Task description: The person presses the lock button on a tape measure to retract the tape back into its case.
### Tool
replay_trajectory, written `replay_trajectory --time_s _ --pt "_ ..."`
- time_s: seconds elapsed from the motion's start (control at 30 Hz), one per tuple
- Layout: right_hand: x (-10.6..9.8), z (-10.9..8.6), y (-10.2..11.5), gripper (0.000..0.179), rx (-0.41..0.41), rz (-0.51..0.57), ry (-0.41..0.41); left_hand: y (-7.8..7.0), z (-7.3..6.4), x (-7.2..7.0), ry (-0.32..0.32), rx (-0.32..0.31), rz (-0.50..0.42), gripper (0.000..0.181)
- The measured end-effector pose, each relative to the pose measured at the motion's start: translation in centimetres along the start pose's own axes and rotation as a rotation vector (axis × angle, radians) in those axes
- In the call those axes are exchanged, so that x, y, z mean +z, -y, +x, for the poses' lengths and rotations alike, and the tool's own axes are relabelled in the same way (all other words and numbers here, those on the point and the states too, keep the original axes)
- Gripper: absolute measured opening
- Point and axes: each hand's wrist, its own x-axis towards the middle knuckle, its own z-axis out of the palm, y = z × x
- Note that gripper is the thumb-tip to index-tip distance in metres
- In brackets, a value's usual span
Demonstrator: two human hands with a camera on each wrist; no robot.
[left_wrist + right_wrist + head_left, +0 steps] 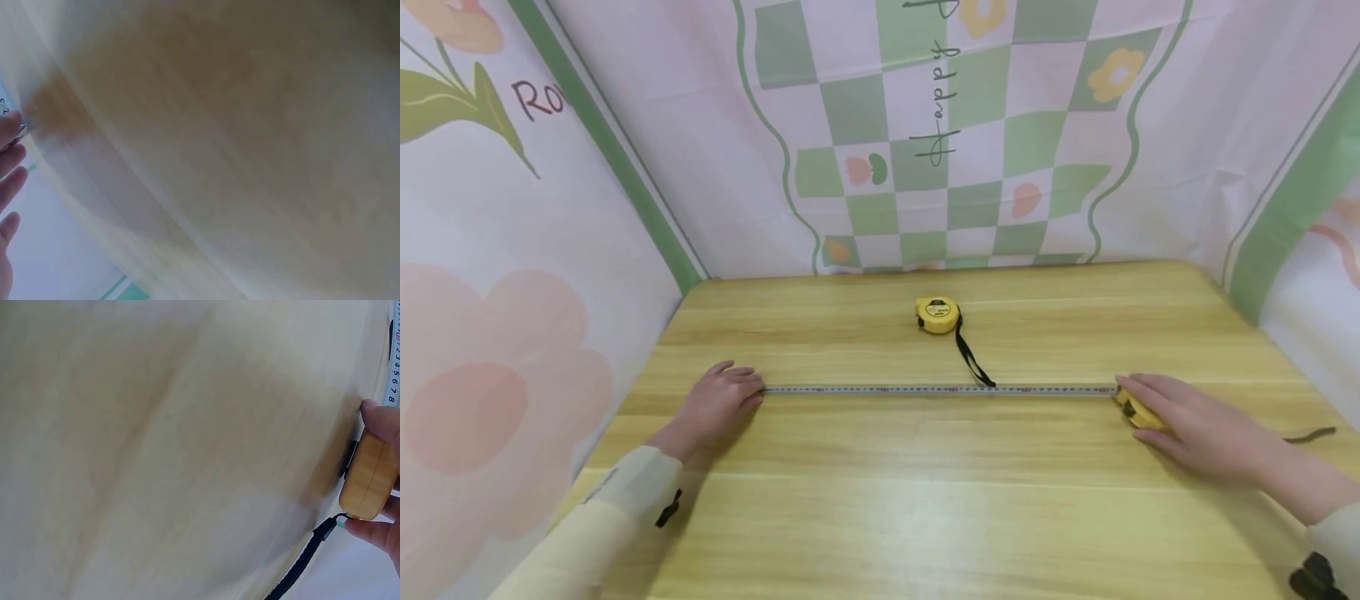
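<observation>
The tape (1135, 408) is at the right end of its blade (925, 389), in my right hand (1195, 421). My thumb and fingers grip the yellow case at its sides, and in the right wrist view one thumb or fingertip sits right by the mouth where the blade leaves. I judge that this grip steadies the case and stops the blade from slipping back in. Whether the case rests on the table (910, 517) or hangs just over it, I cannot tell.

At the blade's left end, my left hand (715, 408) pinches the metal tip between fingertips, palm turned down; which finger bears most of the hold is hidden from me. With my hands set well apart, one at each end, the blade runs straight between them, its printed marks showing, and I take it that a light pull from both sides makes it so.

Past the tape, on the side away from the blade, its dark cord (1313, 434) trails loose. Beyond the blade's middle lies a second tape (937, 316), touched by neither hand; its black strap (973, 362) slants down to the blade's far edge, touching or just beside it. Farther beyond the blade, a patterned cloth (917, 200) rises behind the table.
</observation>
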Motion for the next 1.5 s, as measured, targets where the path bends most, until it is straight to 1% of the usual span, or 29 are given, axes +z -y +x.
replay_trajectory --time_s 0.13,0.3,0.47,0.53,0.63,0.73,0.8,0.87,0.97,1.03,1.13,1.23,1.33,1.4,1.5 --pt "0.1 0.1 -0.1 0.075 -0.027 0.003 -0.006 0.0 0.1 0.3 -0.034 -0.006 0.004 0.013" --pt "0.3 0.1 -0.3 0.068 -0.049 0.000 -0.016 -0.2 0.2 0.4 -0.043 -0.023 0.031 0.009" --pt "0.5 0.2 -0.4 0.071 -0.074 -0.001 -0.032 -0.4 0.5 0.4 -0.053 -0.023 0.031 0.006" --pt "0.5 0.1 -0.4 0.071 -0.076 -0.002 -0.035 -0.3 0.5 0.4 -0.069 -0.013 0.026 0.005" --pt "0.5 0.1 -0.5 0.069 -0.068 -0.008 -0.034 -0.2 0.5 0.4 -0.123 0.022 0.022 0.009" --pt "0.3 0.0 -0.5 0.066 -0.051 -0.015 -0.034 0.0 0.5 0.4 -0.207 0.079 -0.002 0.014" --pt "0.2 0.0 -0.4 0.065 -0.038 -0.016 -0.032 0.2 0.5 0.5 -0.262 0.102 -0.029 0.016" --pt "0.1 0.0 -0.4 0.065 -0.031 -0.015 -0.027 0.3 0.6 0.6 -0.302 0.109 -0.067 0.016" --pt "-0.1 0.1 -0.5 0.068 -0.017 -0.011 -0.018 0.6 0.6 0.6 -0.340 0.092 -0.107 0.018" --pt "-0.2 0.2 -0.6 0.074 -0.004 -0.015 -0.012 0.8 0.6 0.5 -0.355 0.084 -0.106 0.019" --pt "-0.3 0.5 -1.0 0.080 -0.001 -0.014 -0.017 1.1 0.8 0.2 -0.380 0.095 -0.089 0.022" --pt "-0.3 1.1 -1.6 0.074 -0.044 -0.018 -0.054 1.5 1.1 -0.1 -0.412 0.114 -0.066 0.024" --pt "-0.4 1.7 -2.2 0.079 -0.088 -0.037 -0.106 1.7 1.4 -0.5 -0.443 0.124 -0.056 0.023" --pt "-0.5 2.2 -2.6 0.081 -0.114 -0.053 -0.137 1.9 1.7 -0.8 -0.459 0.118 -0.055 0.023" --pt "-0.8 2.9 -3.1 0.076 -0.158 -0.078 -0.183 2.1 2.0 -1.2 -0.474 0.101 -0.067 0.022"
